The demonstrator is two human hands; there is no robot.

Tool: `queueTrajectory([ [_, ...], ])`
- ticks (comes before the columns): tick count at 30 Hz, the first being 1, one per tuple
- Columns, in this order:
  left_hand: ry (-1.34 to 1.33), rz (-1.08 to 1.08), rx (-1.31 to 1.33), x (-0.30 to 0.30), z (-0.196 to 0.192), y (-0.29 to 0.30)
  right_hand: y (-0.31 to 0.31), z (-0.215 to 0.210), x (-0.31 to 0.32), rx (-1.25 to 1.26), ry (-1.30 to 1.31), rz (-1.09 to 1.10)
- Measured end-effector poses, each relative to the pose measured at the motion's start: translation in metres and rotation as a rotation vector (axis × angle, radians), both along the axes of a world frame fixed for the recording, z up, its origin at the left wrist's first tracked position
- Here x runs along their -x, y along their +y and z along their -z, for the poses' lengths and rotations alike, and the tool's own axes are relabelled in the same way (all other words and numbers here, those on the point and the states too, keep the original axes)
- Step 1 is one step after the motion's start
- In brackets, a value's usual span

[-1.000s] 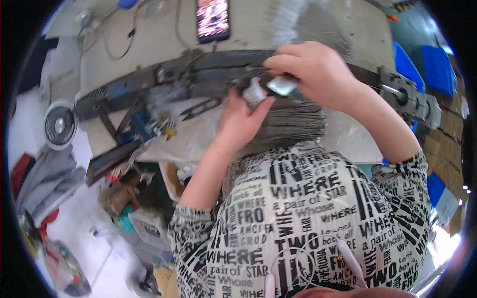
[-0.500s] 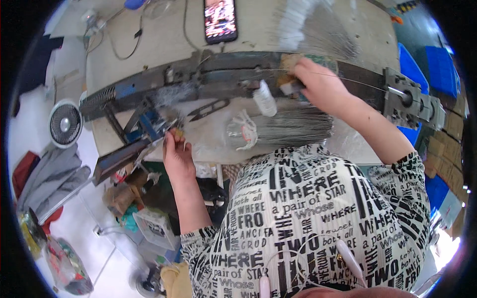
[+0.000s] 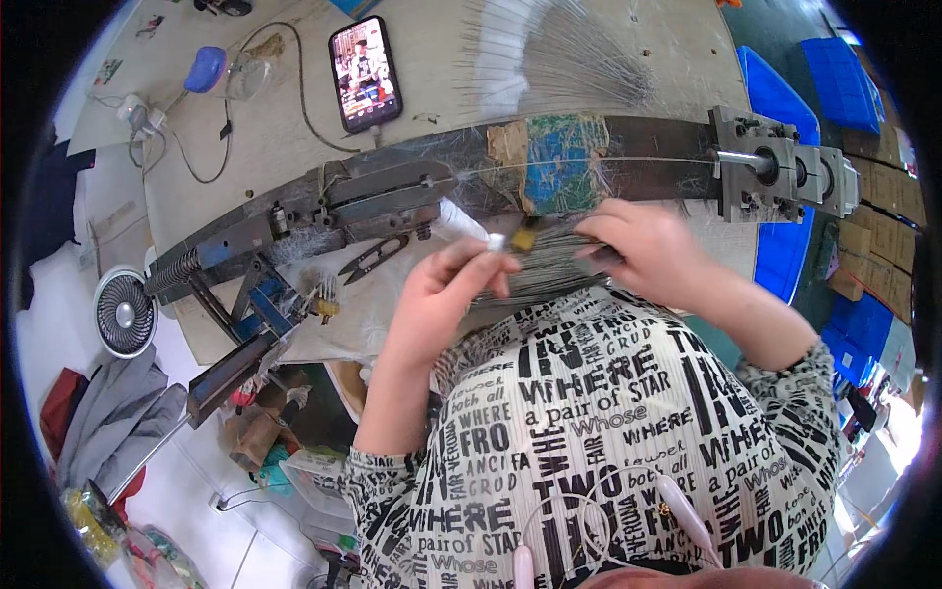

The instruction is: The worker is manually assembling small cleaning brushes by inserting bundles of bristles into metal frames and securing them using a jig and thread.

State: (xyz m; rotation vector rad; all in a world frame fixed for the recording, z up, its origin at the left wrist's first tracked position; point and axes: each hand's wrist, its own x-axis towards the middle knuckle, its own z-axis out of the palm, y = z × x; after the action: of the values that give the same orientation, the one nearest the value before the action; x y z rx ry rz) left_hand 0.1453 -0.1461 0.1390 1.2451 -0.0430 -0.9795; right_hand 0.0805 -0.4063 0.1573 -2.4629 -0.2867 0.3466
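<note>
A white tapered roll lies at the front edge of a long dark metal bar. The left hand, fingers curled, meets its near end; whether they grip cannot be told. The blurred right hand grips a dark flat piece over thin grey wires.

With the wire bundle on the table as clock centre and twelve pointing away from the wearer, the left hand is near nine, the right hand at three. Beyond the bundle, a beam crosses the table, with a wrap on it at twelve and a bearing block at two. Behind the beam, loose wires spread at twelve; a phone lies between ten and eleven. Snips lie at nine, a fan farther out.
</note>
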Motion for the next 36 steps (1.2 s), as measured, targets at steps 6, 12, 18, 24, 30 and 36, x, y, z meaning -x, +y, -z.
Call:
queueTrajectory([
  [6,0.131,-0.223,0.065,0.025,0.014,0.029,0.062,0.049,-0.01,0.216,-0.126,0.032],
  [12,0.152,-0.297,0.035,0.04,0.013,0.04,0.077,0.076,-0.02,0.366,-0.251,-0.11],
  [18,0.134,-0.265,-0.016,0.042,0.018,0.032,0.085,0.086,-0.021,0.413,-0.156,-0.108],
  [24,0.112,-0.342,-0.022,0.047,0.018,0.043,0.044,0.033,-0.013,0.222,-0.322,-0.068],
  [30,0.137,-0.357,0.068,0.038,0.017,0.041,-0.014,0.043,-0.023,0.38,-0.479,-0.072],
  [36,0.174,-0.359,0.084,0.037,0.018,0.034,0.016,0.035,-0.032,0.323,-0.124,0.279],
])
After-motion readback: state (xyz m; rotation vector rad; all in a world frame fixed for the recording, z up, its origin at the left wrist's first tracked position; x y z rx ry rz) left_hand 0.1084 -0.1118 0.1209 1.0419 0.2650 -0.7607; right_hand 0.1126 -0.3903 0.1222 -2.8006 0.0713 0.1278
